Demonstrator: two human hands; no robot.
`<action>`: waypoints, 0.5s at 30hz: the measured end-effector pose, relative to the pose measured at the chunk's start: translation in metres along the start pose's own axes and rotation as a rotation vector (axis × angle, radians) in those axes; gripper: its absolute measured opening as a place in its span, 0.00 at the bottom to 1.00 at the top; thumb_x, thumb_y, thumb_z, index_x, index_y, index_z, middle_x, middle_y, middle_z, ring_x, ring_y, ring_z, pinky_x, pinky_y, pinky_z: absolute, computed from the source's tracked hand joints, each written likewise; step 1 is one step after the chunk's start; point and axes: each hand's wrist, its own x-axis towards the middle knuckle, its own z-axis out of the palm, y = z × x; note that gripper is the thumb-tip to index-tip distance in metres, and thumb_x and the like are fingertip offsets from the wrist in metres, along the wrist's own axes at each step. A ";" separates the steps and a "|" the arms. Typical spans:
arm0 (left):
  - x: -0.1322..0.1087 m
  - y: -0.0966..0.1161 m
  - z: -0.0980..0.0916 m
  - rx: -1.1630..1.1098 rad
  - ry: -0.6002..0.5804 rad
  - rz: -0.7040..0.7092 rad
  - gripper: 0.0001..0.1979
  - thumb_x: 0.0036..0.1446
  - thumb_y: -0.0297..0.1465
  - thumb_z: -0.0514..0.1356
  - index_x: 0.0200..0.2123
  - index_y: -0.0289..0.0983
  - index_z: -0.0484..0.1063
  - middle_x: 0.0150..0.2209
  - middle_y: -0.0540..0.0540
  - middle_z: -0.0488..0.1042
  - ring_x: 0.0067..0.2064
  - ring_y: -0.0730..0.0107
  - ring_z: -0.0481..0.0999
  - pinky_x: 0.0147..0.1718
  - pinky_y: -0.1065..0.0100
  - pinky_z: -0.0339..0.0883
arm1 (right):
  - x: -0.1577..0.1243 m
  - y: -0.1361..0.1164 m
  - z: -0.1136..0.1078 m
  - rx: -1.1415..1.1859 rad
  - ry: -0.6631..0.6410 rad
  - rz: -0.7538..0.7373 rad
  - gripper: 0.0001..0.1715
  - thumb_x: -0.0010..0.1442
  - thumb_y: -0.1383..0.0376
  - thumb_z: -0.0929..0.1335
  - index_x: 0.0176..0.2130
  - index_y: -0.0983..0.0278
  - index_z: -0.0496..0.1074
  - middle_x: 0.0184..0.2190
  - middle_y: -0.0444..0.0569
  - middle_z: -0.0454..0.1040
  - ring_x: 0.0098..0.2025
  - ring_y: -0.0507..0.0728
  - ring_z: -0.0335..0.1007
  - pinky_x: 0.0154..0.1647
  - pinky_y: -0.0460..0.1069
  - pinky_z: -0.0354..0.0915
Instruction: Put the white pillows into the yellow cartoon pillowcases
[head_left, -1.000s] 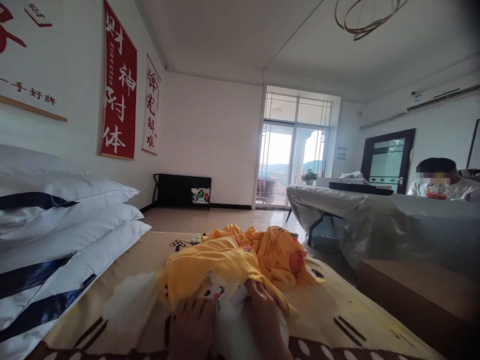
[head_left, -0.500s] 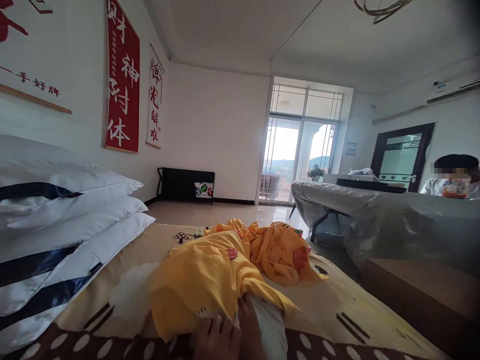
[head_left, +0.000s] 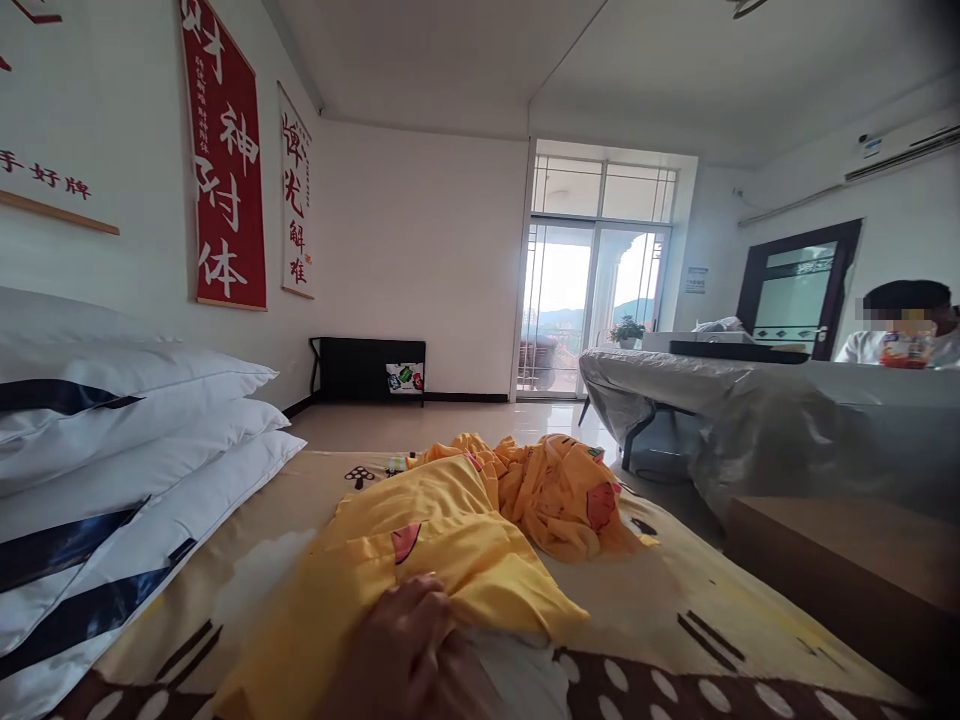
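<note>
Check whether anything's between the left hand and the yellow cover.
Nothing visible: the left hand grips the yellow cover directly. The bunched orange-yellow cloth lies beyond, farther from the hand, and the pillow stack is off to the left, so neither is in between.

My left hand (head_left: 399,630): bare, slim fingers (head_left: 429,592), rounded knuckles (head_left: 395,600) right behind them, bare wrist (head_left: 356,685) further back toward the camera. Right hand (head_left: 466,685), just beside those fingers and nearer the camera, also reads bare, but it's a soft-edged blur; can't resolve finger detail.
</note>
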 end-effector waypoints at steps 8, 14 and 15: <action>0.009 -0.014 -0.006 -0.401 -0.153 -0.348 0.21 0.57 0.34 0.55 0.54 0.41 0.65 0.57 0.44 0.69 0.59 0.61 0.67 0.59 0.60 0.60 | -0.007 0.057 -0.122 0.544 -0.352 -0.041 0.29 0.58 0.70 0.67 0.56 0.47 0.67 0.50 0.35 0.76 0.46 0.49 0.74 0.46 0.41 0.65; 0.013 -0.022 -0.013 -0.403 -0.165 -0.341 0.17 0.53 0.34 0.58 0.47 0.39 0.69 0.48 0.43 0.74 0.50 0.60 0.72 0.52 0.61 0.65 | -0.017 0.109 -0.146 0.551 -0.323 0.598 0.18 0.54 0.62 0.67 0.46 0.56 0.76 0.34 0.45 0.79 0.36 0.56 0.74 0.39 0.48 0.67; 0.013 -0.023 -0.012 -0.398 -0.160 -0.343 0.17 0.53 0.34 0.58 0.48 0.39 0.69 0.49 0.43 0.74 0.50 0.60 0.72 0.52 0.61 0.65 | -0.018 0.119 -0.135 0.473 -0.248 0.714 0.17 0.56 0.59 0.66 0.45 0.59 0.76 0.32 0.46 0.78 0.34 0.56 0.74 0.37 0.48 0.67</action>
